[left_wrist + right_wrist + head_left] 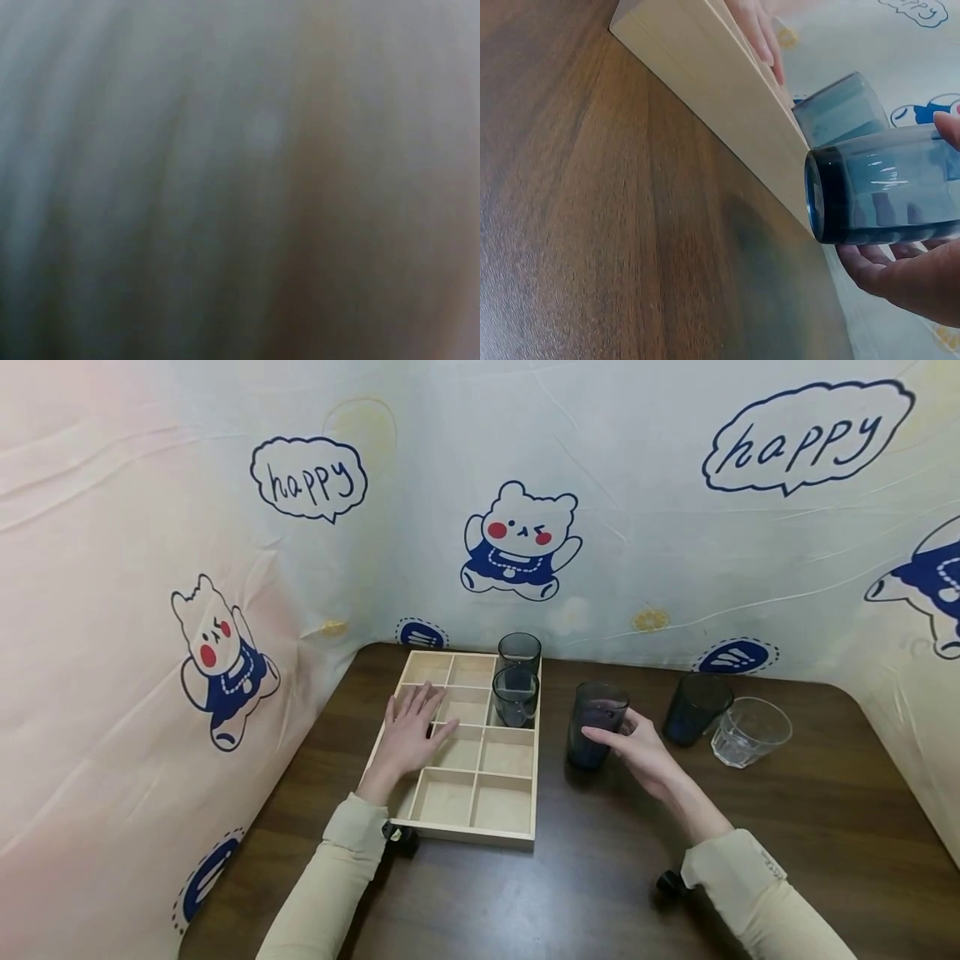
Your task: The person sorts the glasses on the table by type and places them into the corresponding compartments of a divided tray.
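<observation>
My right hand (pixel 648 756) grips a tall dark blue glass (pixel 588 739), thumb on the near side and fingers behind it. The right wrist view shows this glass (pixel 892 187) held off the tabletop, just beside the wooden box. My left hand (pixel 405 739) rests with spread fingers on the left part of the divided wooden box (pixel 480 837). Two dark tinted glasses stand in the box's right column: a rear glass (pixel 519 647) and a nearer glass (pixel 516 697). The left wrist view is only a blur.
Right of my right hand, a dark blue glass (pixel 696 710) stands on the brown wooden table (pixel 615 893), with a short clear glass (pixel 750 735) close beside it. A printed cloth (pixel 637 543) hangs behind the table and along its sides.
</observation>
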Demonstrator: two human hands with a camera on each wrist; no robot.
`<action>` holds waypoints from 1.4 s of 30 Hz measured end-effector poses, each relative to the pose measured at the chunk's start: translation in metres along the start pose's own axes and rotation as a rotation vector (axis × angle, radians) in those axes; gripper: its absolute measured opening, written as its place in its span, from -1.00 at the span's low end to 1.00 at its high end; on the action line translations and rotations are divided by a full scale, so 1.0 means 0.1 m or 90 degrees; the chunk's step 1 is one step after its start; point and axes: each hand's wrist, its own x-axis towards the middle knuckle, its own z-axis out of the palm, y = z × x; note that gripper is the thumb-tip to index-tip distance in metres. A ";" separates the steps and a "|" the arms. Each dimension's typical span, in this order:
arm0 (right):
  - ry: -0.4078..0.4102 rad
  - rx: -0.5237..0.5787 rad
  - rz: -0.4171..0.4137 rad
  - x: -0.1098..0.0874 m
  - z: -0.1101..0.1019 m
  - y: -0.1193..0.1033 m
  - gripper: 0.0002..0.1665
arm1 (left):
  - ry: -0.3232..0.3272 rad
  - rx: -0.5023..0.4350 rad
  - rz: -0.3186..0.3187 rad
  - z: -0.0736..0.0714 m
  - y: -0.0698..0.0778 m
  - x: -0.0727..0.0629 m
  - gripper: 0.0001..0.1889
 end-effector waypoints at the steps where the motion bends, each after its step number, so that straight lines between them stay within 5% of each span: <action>1: 0.000 0.001 0.004 -0.01 0.01 0.00 -0.21 | 0.000 -0.001 -0.001 0.00 0.00 0.00 -0.18; 20: -0.019 0.005 -0.002 0.00 0.31 -0.09 -0.16 | 0.006 0.005 -0.001 0.02 0.00 -0.01 -0.19; 42: -0.059 0.071 -0.173 0.08 0.90 -0.05 -0.18 | 0.009 0.001 0.001 0.01 -0.01 0.00 -0.19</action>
